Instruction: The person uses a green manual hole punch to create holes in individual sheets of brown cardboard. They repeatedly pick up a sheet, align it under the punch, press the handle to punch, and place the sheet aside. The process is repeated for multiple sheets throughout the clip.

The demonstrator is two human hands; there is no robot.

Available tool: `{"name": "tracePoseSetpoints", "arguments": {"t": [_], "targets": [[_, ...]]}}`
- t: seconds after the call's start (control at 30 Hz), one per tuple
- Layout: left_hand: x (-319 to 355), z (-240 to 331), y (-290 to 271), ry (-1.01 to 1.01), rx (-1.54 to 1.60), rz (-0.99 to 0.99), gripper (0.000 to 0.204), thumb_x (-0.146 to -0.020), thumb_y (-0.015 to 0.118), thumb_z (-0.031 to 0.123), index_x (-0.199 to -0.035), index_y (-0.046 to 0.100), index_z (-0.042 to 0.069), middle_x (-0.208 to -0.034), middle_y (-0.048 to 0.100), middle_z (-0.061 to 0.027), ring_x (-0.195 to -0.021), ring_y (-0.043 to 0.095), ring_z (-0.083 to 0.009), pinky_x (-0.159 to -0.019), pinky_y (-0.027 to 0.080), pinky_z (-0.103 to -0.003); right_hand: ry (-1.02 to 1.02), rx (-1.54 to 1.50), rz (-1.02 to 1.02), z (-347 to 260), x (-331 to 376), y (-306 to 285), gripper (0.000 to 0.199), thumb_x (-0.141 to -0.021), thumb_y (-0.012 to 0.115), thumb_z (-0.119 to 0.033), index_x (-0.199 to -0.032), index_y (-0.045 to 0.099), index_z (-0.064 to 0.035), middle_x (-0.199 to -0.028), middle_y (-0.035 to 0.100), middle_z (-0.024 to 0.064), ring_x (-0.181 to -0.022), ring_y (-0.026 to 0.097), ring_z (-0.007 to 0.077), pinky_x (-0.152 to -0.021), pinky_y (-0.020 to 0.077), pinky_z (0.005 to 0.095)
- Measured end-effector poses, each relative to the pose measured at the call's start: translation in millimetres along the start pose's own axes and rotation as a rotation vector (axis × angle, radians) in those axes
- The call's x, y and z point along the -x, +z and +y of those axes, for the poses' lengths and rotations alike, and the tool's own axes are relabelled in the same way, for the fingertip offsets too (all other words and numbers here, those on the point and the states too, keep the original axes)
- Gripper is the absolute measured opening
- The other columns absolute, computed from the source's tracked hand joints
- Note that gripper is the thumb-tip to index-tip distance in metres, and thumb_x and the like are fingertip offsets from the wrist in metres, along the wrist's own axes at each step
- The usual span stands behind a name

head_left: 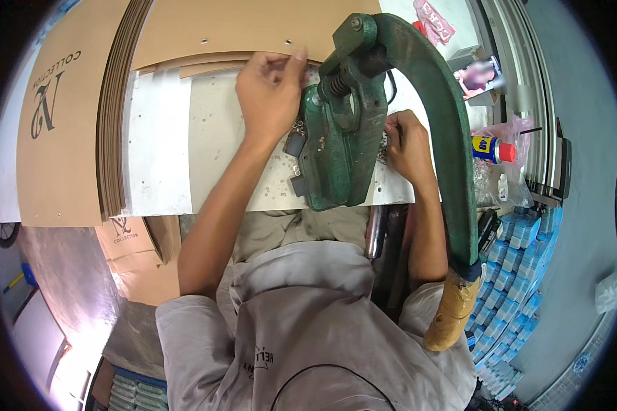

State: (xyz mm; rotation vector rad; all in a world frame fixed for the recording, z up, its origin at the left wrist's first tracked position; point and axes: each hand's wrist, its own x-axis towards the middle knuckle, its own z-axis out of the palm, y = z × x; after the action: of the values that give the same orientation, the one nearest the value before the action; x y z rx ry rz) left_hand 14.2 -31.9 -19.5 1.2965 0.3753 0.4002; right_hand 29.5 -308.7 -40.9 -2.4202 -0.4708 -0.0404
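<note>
A green hand press [339,151] with a long curved lever [452,137] stands on the white worktop in front of me. My left hand [271,99] is left of the press head, at the edge of a brown kraft sheet [253,27] with two small metal eyelets. Its fingers are curled in, the fingertips slightly blurred, and what they pinch is not clear. On the other side of the press, my right hand [410,147] has its fingers bent together beside a heap of small metal eyelets [382,147]. Anything between those fingertips is too small to make out.
A stack of brown sheets [113,116] stands at the left. Small metal bits and dark blocks [295,144] lie beside the press base. At the right are a blue can with a red cap [493,149], a plastic bag and blue packs [511,274]. The lever's taped handle [452,312] hangs by my right arm.
</note>
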Motion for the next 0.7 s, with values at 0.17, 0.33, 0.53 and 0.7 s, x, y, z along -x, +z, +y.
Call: {"name": "tracePoseSetpoints", "arguments": {"t": [0.17,0.33,0.53,0.7], "targets": [[-2.4,14.9,-48.4,0.281,-0.719,-0.202,0.026,-0.087,0.082,0.022,-0.103,0.070,0.003,-0.091,0.073,-0.0110,-0.078,0.070,-0.0207,-0.065,0.053,-0.032,-0.073,0.112,-0.098,-46.3,-3.3,-18.1,0.009,-0.087,0.063,0.007,-0.095,0.059,0.0056,-0.087,0.059,0.0178,-0.077,0.062,0.0324,-0.073,0.0497,0.0385],[-56.2,26.8,-86.3,0.892,-1.121,-0.369,0.040,-0.085,0.080,0.031,-0.119,0.072,0.011,-0.133,0.067,-0.0100,-0.125,0.060,-0.0329,-0.108,0.045,-0.046,0.008,0.124,-0.140,-34.2,-2.9,-24.0,0.015,-0.082,0.060,0.011,-0.096,0.059,0.0044,-0.083,0.057,0.0169,-0.073,0.058,0.0280,-0.070,0.0479,0.0356],[-66.2,6.1,-68.4,0.842,-1.233,-0.499,0.045,-0.091,0.072,0.041,-0.126,0.070,0.013,-0.136,0.066,-0.0096,-0.130,0.059,-0.0375,-0.111,0.048,-0.052,-0.003,-0.361,-0.112,-54.4,-30.1,2.1,0.015,-0.091,0.069,-0.001,-0.106,0.066,0.0019,-0.092,0.066,0.0074,-0.085,0.062,0.0176,-0.082,0.0501,0.0312],[-53.0,16.7,-51.6,0.718,-1.170,-0.545,0.036,-0.089,0.075,0.031,-0.119,0.070,0.012,-0.129,0.069,-0.0082,-0.123,0.064,-0.0359,-0.108,0.051,-0.049,-0.009,-0.524,-0.130,-79.4,-41.6,34.9,0.031,-0.082,0.077,-0.004,-0.110,0.066,0.0023,-0.103,0.070,0.0105,-0.093,0.064,0.0193,-0.086,0.0517,0.0324]]}}
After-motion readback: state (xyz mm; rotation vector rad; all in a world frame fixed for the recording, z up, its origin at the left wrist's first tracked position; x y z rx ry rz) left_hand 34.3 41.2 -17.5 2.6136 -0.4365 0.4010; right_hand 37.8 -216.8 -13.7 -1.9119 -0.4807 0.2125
